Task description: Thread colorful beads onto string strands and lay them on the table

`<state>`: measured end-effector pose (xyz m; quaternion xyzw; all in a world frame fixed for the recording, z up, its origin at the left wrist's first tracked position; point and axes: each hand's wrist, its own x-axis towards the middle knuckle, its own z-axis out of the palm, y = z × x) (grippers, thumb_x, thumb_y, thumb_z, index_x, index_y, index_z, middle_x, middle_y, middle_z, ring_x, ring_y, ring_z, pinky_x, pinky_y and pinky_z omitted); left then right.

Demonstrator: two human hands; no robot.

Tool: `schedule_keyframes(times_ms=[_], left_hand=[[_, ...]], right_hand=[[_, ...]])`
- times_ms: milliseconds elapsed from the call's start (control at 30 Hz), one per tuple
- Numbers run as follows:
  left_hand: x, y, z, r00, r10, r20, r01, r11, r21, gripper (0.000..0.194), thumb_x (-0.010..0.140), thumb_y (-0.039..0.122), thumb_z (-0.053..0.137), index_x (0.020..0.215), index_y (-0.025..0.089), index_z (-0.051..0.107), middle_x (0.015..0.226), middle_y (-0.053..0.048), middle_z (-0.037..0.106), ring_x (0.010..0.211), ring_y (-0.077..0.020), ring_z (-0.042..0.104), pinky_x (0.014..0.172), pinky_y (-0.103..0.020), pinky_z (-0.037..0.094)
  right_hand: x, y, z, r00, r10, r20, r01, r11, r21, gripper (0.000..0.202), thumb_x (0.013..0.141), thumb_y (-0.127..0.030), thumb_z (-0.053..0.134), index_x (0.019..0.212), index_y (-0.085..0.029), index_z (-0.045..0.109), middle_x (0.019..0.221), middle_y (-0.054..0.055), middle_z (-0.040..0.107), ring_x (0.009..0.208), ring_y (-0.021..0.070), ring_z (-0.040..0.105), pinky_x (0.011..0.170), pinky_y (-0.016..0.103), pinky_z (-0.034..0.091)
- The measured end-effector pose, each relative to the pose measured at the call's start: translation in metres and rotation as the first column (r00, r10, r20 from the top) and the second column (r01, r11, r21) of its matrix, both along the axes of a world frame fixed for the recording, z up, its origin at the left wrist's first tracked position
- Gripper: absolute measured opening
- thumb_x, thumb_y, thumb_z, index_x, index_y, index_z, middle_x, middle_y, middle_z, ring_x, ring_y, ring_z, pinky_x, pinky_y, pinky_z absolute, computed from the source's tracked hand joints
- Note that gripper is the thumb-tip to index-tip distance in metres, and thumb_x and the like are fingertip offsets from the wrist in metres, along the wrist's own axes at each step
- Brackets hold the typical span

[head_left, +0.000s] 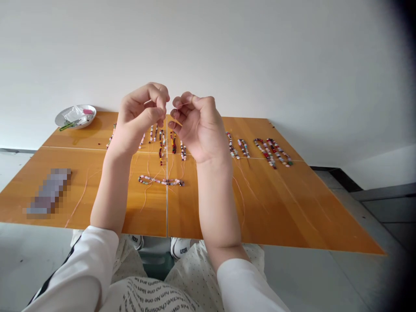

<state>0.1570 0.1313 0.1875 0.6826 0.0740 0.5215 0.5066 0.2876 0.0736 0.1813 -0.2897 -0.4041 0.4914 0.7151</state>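
My left hand (141, 112) is raised over the table, thumb and fingertips pinched together; what sits between them is too small to make out. Close beside it, my right hand (201, 125) has its thumb and index finger pinched on a thin pinkish thread (185, 104), with the other fingers curled loosely. The fingertips of both hands face each other with a small gap. Below them on the tabletop lies a beaded string (160, 180) in pink, white and dark beads, with loose thread ends around it.
Several beaded strings, such as a red-and-white loop (277, 151), lie along the back of the wooden table (292, 208). A silver plate (58, 120) with plastic bags stands at the back left. A blurred-out flat object (50, 190) rests front left. Behind is a white wall.
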Motion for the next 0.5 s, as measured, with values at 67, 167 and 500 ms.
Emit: schedule_keyframes(times_ms=[67,167,500], left_hand=[[-0.001,-0.002,0.001,0.999,-0.033,0.004,0.033,0.999,-0.033,0.006,0.070,0.020,0.067,0.064,0.021,0.066,0.085,-0.002,0.055,0.065,-0.0086,0.049,0.057,-0.025,0.046],[0.000,-0.006,0.002,0.995,-0.103,0.007,0.103,0.988,-0.116,0.007,0.071,0.017,0.064,0.065,0.020,0.061,0.089,-0.002,0.062,0.065,-0.0078,0.054,0.059,-0.024,0.048],[0.016,-0.002,-0.003,0.987,-0.110,0.114,0.141,0.940,-0.310,0.019,0.075,0.027,0.055,0.071,0.022,0.037,0.078,0.000,0.059,0.056,-0.0078,0.048,0.052,-0.023,0.045]], right_hand=[[0.000,0.000,-0.001,0.999,0.036,-0.038,-0.035,0.999,0.013,0.027,0.077,-0.039,0.068,0.072,-0.022,0.049,0.083,0.000,0.046,0.069,0.0096,0.045,0.060,0.022,0.046],[0.000,0.001,-0.001,0.994,0.082,-0.078,-0.080,0.996,0.029,0.021,0.078,-0.035,0.068,0.072,-0.021,0.053,0.081,0.000,0.048,0.069,0.0094,0.047,0.061,0.022,0.048],[-0.014,0.007,-0.001,0.999,-0.039,-0.002,0.039,0.999,-0.009,0.047,0.084,-0.065,0.060,0.069,-0.024,0.044,0.067,-0.002,0.051,0.050,0.0089,0.039,0.043,0.024,0.035]])
